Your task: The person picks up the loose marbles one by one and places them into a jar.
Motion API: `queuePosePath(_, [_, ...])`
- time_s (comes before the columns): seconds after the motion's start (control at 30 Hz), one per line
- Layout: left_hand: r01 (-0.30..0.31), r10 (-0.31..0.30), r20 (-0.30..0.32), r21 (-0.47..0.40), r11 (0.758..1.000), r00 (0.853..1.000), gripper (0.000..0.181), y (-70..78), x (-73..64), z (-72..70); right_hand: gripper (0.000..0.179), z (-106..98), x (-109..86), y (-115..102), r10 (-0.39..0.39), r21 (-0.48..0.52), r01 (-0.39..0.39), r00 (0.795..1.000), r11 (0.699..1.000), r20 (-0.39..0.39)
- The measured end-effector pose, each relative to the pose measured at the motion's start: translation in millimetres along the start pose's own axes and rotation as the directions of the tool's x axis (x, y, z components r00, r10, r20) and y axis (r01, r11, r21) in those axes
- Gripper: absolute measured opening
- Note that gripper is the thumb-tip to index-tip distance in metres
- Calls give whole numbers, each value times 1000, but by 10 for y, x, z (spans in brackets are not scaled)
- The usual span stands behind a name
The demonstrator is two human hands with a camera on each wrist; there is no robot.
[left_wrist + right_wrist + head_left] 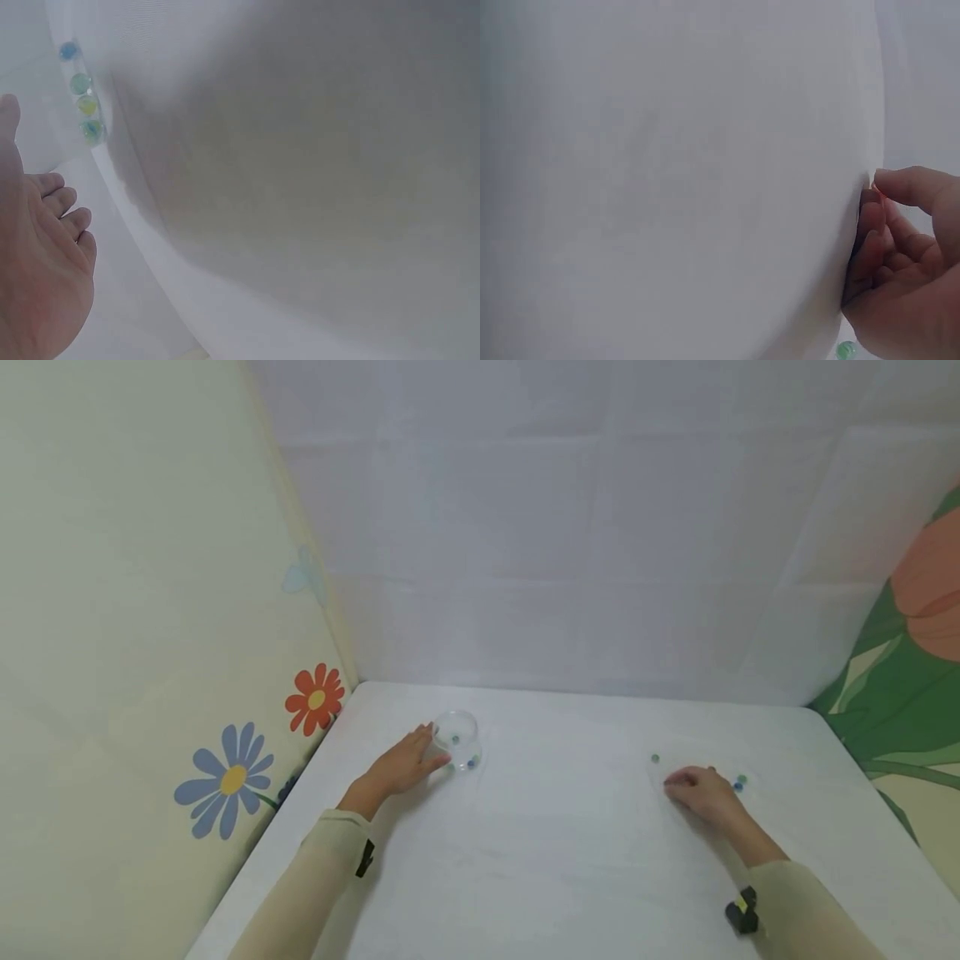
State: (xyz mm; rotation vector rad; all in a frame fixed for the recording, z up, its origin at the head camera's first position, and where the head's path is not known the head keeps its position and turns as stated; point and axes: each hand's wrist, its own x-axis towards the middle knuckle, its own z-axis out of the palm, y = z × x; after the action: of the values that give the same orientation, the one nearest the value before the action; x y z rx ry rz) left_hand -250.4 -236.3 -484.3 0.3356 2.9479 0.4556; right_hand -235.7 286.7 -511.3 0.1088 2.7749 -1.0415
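Note:
A clear cup (467,750) stands at the left of the table, several blue and green marbles (81,84) along its bottom. My left hand (405,762) is at its left side, thumb extended along the near side and fingertips at the wall. In the left wrist view the same hand (49,262) shows relaxed fingers. On the right, my right hand (702,793) is low over the table, fingers bent. The right wrist view shows thumb and forefinger pinching a small reddish thing (879,193), mostly hidden by the fingertips. A green marble (845,350) lies beside this hand.
Near the right hand lie a green marble (655,757) on its left and a blue marble (738,787) on its right. A white cloth (555,843) covers the table. Behind it hangs a white sheet (570,543); a flower-patterned wall (150,652) borders the left.

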Motion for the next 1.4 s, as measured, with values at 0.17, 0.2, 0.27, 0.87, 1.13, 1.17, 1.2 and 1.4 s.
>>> queuePosePath(0.17, [-10, 10, -4, -10, 1000, 1000, 94, 2, -2, -13, 34, -11, -12, -18, 29, 24, -29, 1000, 999, 10])
queuePosePath(0.2, [-9, 9, -4, -7, 1000, 1000, 94, 1, -4, -14, 34, -10, -13, -22, 36, 24, -36, 999, 999, 8])
queuePosePath(0.27, [-10, 10, -2, -1, 1000, 1000, 93, 0, -8, -12, 34, -7, -18, -28, 45, 27, -45, 999, 999, 4])
queuePosePath(0.87, [-12, 12, 3, 3, 1000, 1000, 89, 7, -16, -5, 30, -8, -74, 19, 17, 75, -17, 1000, 997, 4])
queuePosePath(1.13, [-11, 10, 1, 20, 1000, 1000, 89, 1, -15, 1, 30, 17, -148, -42, -4, 109, 5, 1000, 994, -7])
queuePosePath(1.17, [-10, 10, 0, 18, 1000, 1000, 89, 1, -15, 2, 30, 22, -163, -61, -9, 116, 10, 1000, 993, -12])
queuePosePath(1.2, [-10, 10, -1, 14, 1000, 1000, 89, 3, -16, 0, 30, 26, -177, -80, -12, 126, 14, 1000, 992, -17])
queuePosePath(1.4, [-12, 12, 0, 15, 1000, 1000, 90, 1, -23, -11, 30, 50, -230, -163, -52, 175, 53, 999, 983, -12])
